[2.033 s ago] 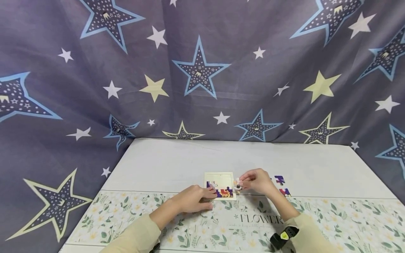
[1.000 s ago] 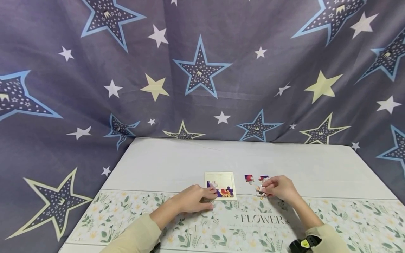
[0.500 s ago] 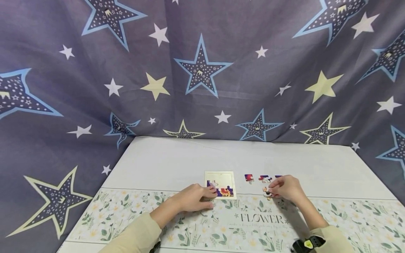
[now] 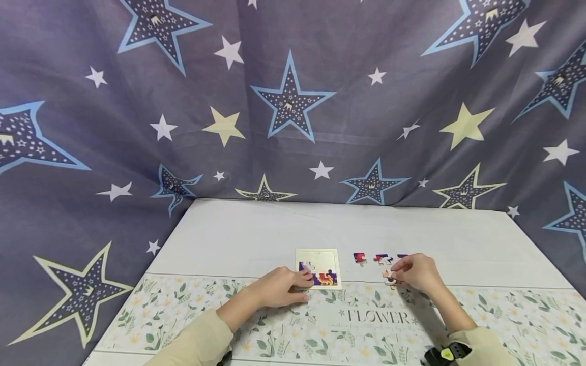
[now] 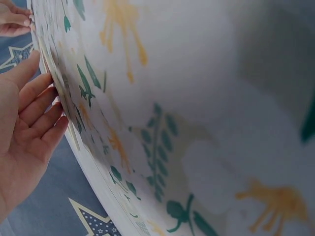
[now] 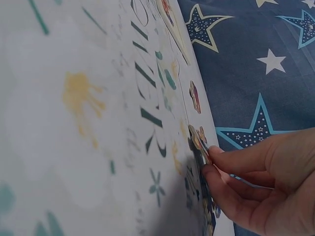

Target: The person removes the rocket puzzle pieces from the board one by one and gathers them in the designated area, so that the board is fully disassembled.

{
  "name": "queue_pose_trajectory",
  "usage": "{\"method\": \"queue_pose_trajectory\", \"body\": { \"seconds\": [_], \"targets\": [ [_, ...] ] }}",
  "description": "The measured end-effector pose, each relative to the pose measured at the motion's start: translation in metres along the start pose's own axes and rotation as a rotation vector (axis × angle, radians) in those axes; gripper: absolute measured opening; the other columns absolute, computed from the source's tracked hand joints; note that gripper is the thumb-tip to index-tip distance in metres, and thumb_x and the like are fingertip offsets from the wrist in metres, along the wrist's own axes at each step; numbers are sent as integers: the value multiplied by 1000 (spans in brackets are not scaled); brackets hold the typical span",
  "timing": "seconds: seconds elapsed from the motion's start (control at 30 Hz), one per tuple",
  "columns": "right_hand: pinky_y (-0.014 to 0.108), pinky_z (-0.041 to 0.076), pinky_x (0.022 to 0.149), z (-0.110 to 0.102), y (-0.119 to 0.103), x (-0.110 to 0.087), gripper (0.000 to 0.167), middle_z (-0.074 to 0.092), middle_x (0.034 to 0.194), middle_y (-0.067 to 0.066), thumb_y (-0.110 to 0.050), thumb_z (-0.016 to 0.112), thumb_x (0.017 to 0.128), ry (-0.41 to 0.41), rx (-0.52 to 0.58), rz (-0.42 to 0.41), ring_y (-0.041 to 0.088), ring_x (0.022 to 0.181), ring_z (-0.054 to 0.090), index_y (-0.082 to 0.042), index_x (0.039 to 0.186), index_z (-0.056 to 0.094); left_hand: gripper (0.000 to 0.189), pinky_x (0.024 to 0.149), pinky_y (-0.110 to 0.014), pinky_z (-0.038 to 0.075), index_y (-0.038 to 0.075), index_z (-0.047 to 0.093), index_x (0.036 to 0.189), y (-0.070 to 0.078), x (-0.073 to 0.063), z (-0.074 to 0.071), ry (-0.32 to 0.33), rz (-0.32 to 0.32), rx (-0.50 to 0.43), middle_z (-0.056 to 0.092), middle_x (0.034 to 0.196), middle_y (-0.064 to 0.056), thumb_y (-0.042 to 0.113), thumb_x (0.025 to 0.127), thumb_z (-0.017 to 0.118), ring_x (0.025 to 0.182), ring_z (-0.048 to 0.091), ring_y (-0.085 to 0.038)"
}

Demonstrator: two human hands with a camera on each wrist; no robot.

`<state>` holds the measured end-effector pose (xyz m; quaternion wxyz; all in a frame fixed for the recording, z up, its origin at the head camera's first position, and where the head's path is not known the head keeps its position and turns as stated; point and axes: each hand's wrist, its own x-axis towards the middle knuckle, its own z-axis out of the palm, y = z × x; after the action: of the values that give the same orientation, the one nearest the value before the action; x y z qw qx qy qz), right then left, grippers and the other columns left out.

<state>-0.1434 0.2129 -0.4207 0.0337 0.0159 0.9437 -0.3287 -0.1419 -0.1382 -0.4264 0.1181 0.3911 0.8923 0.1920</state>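
Note:
The right hand (image 4: pixel 415 273) pinches a white puzzle piece with a dark spot (image 4: pixel 389 278) between thumb and fingertips. In the right wrist view that puzzle piece (image 6: pixel 198 141) stands tilted on edge, close over the tabletop. A pale square puzzle tray (image 4: pixel 339 269) lies left of it, with joined purple and red pieces (image 4: pixel 325 279) along its bottom and up its left side. Its upper part shows bare backing. Fingertips of the left hand (image 4: pixel 285 287) rest on the tray's lower left corner, covering it. The left wrist view shows this hand (image 5: pixel 34 123) with fingers extended at the tray's edge.
Loose puzzle pieces lie right of the tray: a red and purple one (image 4: pixel 359 257), a red, white and purple one (image 4: pixel 382 259), and a purple one (image 4: pixel 402 255) partly behind the right hand. A flower-printed mat (image 4: pixel 357 340) covers the near table; a star-patterned curtain (image 4: pixel 293 152) hangs behind.
The right hand has carried the pinched piece from the tray's right edge rightward to beside the loose pieces, moving only slightly in the last half second. The left hand has stayed put.

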Motion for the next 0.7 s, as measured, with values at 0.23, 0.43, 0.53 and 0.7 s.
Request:
{"method": "queue_pose_trajectory", "body": {
  "seconds": [0.23,0.43,0.53,0.7],
  "targets": [
    [26,46,49,2,1,1,6,67,63,2,-8,76,78,19,-30,-38,11,52,58,-3,80,74,41,111,-37,43,12,61,129,0,0,1,3,-3,-3,55,138,0,33,93,62,135,47,-16],
    [26,46,50,3,3,1,5,68,64,1,-7,76,78,23,-35,-66,10,54,56,-3,80,74,41,110,-35,44,12,62,129,0,0,3,6,-3,-6,56,137,0,32,93,62,134,48,-15],
    [26,45,49,2,2,2,4,68,65,2,-8,75,79,26,-36,-72,10,54,55,-4,81,74,41,110,-35,44,12,62,129,0,0,3,7,-1,-7,57,137,0,32,93,62,134,49,-15],
    [25,43,49,1,-7,7,5,69,67,3,-8,72,81,49,-56,-134,10,55,53,-3,82,75,41,110,-36,43,13,61,129,-1,0,3,7,-10,-5,56,138,0,32,94,62,135,48,-14]
  ]
}}
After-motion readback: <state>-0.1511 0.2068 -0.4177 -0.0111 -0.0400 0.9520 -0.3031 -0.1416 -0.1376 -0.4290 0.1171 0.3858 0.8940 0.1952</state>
